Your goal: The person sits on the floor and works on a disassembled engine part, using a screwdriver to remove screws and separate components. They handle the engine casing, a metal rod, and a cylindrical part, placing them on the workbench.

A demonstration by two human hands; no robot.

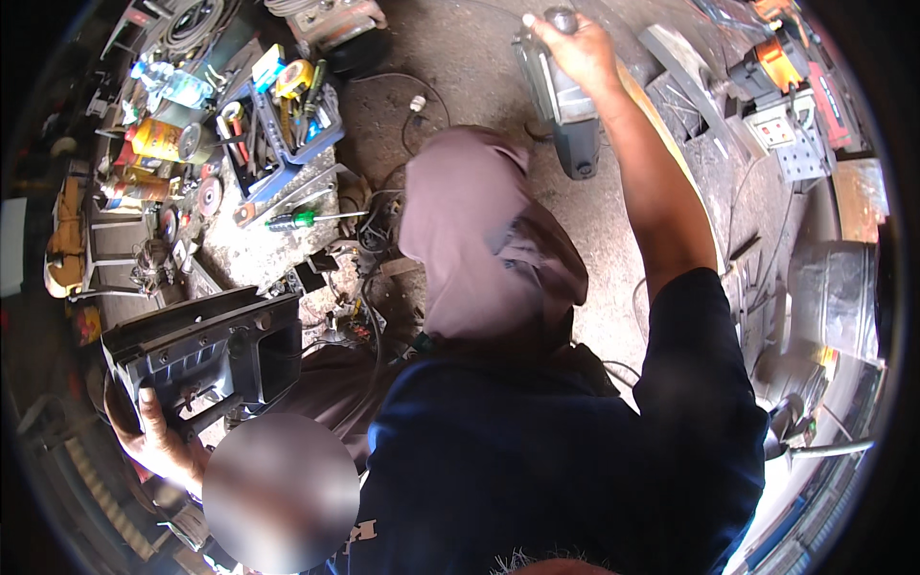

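My left hand (165,446) is at the lower left, its thumb up and its fingers mostly hidden, gripping a black plastic housing (278,347). The housing is hollow, with ribs and openings inside, and tilts above the floor beside my leg. My right arm reaches far ahead to the right. At its end my right hand (580,59) is closed around the top of a dark grey device (577,144) with a rounded black lower end. Its exact kind is unclear. A blurred disc covers the area beside my left wrist.
A blue tool tray (331,134) full of hand tools stands ahead left. Close by lie a green-handled screwdriver (305,219), a clear bottle (177,86) and loose wires. My brown-trousered knee (470,220) fills the middle. Metal pieces and an orange-and-black case (771,67) are at right.
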